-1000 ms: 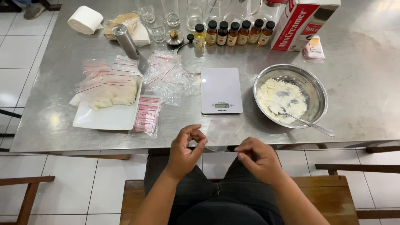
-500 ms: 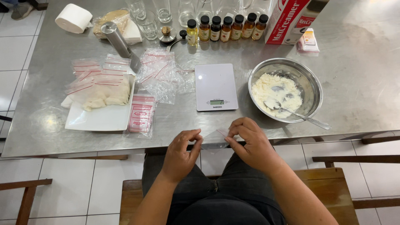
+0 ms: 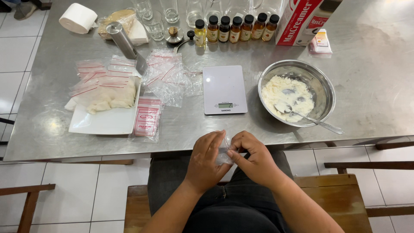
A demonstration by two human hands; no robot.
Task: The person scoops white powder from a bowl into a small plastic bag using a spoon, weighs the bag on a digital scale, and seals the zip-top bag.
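Both hands meet just below the front edge of the steel table [image 3: 371,86]. My left hand [image 3: 206,162] and my right hand [image 3: 254,160] pinch a small clear plastic bag [image 3: 225,151] between their fingertips. Straight ahead on the table lies a white digital scale [image 3: 224,89]. To its right stands a steel bowl [image 3: 325,92] of white powder with a spoon [image 3: 315,121] in it. A stack of small zip bags with red strips [image 3: 146,118] lies left of the hands.
A white square plate [image 3: 101,123] carries filled bags of pale powder. Loose clear bags [image 3: 166,75], a metal grinder [image 3: 125,43], a paper roll [image 3: 77,18], glasses, several small brown bottles [image 3: 235,28] and a red-white carton [image 3: 299,19] line the back. I sit on a wooden bench [image 3: 327,194].
My hands, apart a second ago, have come together and now hold the small clear bag between them. The camera view has shifted slightly.
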